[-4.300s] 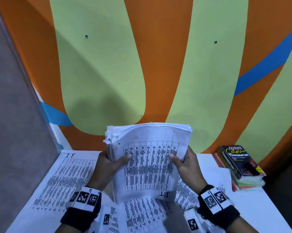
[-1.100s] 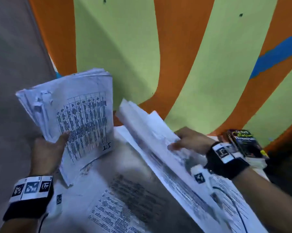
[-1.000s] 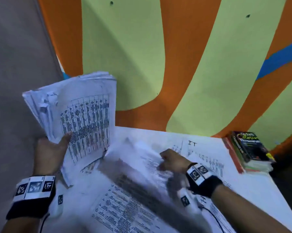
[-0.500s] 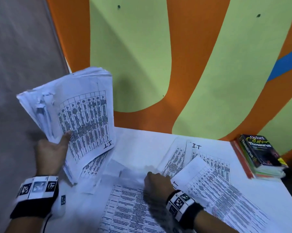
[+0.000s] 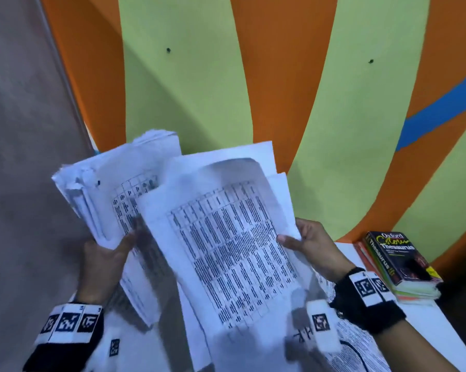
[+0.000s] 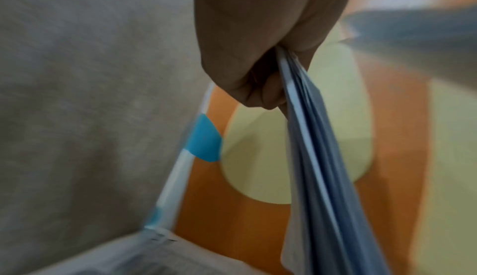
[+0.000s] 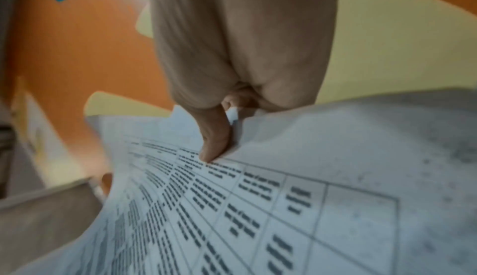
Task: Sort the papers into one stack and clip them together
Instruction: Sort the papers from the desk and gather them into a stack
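Right hand (image 5: 316,249) lifted sheets (image 5: 226,237) off table | left grip holds stack (image 5: 105,189) | thesaurus (image 5: 398,259) right

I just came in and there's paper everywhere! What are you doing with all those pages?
A person is gathering printed pages into one pile. The left hand grips a thick stack of papers, held up off the table. The right hand pinches a few more sheets and holds them up beside that stack. More printed pages lie on the table, and some books sit at its far right. Nothing looks clipped yet.
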